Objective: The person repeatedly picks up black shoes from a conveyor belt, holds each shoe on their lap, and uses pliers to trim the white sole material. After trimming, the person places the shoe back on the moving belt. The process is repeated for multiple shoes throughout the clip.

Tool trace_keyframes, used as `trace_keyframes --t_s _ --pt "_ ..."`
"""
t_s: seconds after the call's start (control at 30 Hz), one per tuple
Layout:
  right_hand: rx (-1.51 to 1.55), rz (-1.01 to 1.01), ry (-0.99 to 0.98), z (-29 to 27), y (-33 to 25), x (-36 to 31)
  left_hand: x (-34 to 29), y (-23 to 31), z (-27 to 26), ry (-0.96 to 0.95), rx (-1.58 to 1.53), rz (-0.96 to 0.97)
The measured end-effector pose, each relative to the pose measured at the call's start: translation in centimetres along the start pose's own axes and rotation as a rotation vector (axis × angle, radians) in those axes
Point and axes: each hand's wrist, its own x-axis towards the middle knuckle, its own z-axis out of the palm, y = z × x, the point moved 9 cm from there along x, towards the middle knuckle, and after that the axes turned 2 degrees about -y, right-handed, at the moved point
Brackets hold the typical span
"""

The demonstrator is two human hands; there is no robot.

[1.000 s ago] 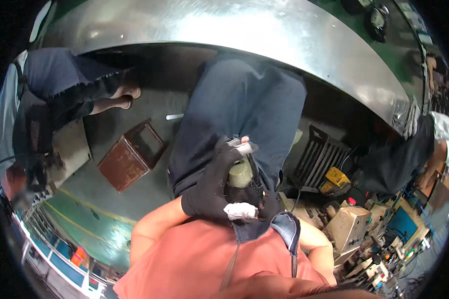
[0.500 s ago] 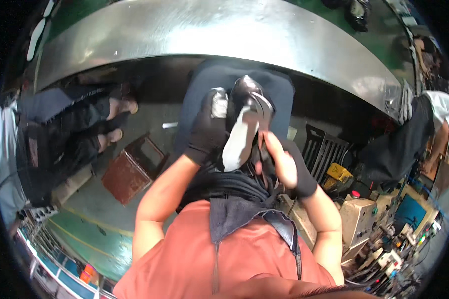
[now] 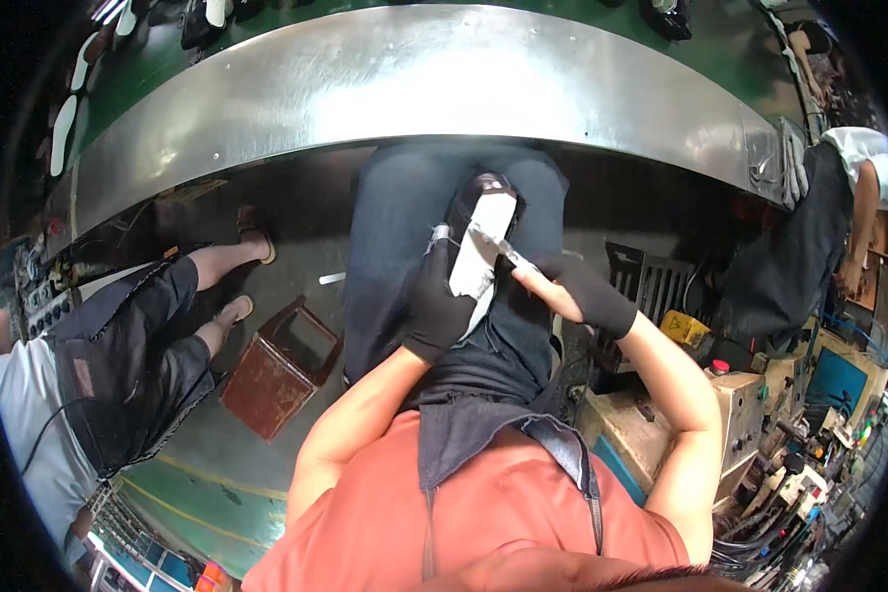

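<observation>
A dark, glossy shoe [image 3: 461, 214] lies lengthwise on my lap, toe away from me, with a white sole-shaped piece [image 3: 477, 259] along its upward face. My left hand [image 3: 438, 308], in a black fingerless glove with a silvery wrap on one fingertip, grips the shoe's left side. From the right, my right hand [image 3: 565, 288], also in a black fingerless glove, reaches over the white piece with thumb and fingers drawn together. Something slim and greyish shows at those fingertips; whether it is a tool or wrapped fingers is unclear.
A curved metal bench [image 3: 414, 79] runs across ahead of my knees. On the left are a brown stool [image 3: 276, 380] and a co-worker [image 3: 118, 365]. Machinery with a red button [image 3: 720, 367] stands close on the right, near a yellow box [image 3: 683, 328] and another person [image 3: 789, 257].
The shoe has turned so its white face points more upward. My right hand has moved up from the shoe's lower right side onto the white piece. The co-worker on the left has shifted.
</observation>
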Motion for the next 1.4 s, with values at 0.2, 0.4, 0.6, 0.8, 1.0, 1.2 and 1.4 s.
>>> trace_keyframes --t_s 0.2,0.4,0.6,0.8,1.0,1.2,1.4 --pt "-0.646 -0.196 0.224 -1.2 -2.4 2.0 -0.1 -2.6 1.2 -0.027 0.04 0.029" --pt "-0.277 -0.167 -0.09 -1.3 0.1 3.2 3.8 -4.0 2.6 -0.126 -0.801 -0.327" --pt "-0.642 -0.103 -0.249 -4.7 -5.4 2.3 5.2 -4.0 0.8 -0.166 0.027 -0.318" --pt "-0.2 -0.775 0.172 -1.0 -9.4 -1.7 2.5 -5.0 0.8 -0.262 -0.284 -0.188" --pt "-0.092 -0.066 0.064 4.5 3.5 -2.1 -8.6 -10.2 3.5 -0.169 -0.867 -0.73" --pt "-0.138 0.09 -0.128 4.2 3.6 -3.3 -6.8 -13.6 4.8 0.021 -0.261 -0.215" --pt "-0.243 -0.616 -0.014 3.6 -10.3 -3.7 -3.1 -5.3 2.4 -0.172 -0.439 -0.127"
